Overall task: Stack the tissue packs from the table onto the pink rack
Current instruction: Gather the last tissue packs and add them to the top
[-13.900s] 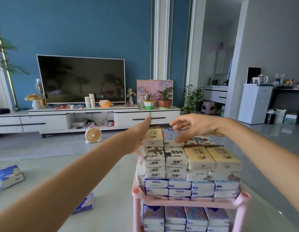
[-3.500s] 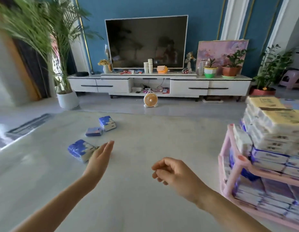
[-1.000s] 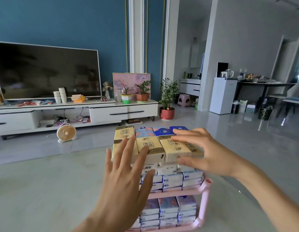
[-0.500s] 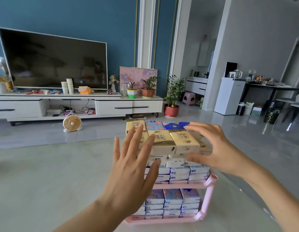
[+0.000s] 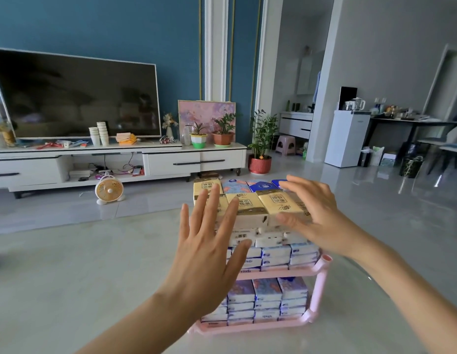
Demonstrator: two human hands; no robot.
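Left hand [image 5: 207, 256], right hand [image 5: 316, 221] moved to tissue packs [image 5: 250, 206] | 1 pink rack [image 5: 320, 284]

The left hand [image 5: 204, 256] and right hand [image 5: 322, 218] are bare, with slim fingers [image 5: 211, 208]. Both forearms [image 5: 145, 323] are bare as far as they show.

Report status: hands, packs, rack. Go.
Left hand open, beside top packs. Right hand open, on them. Packs piled high on rack, both shelves full. Nothing blocking.
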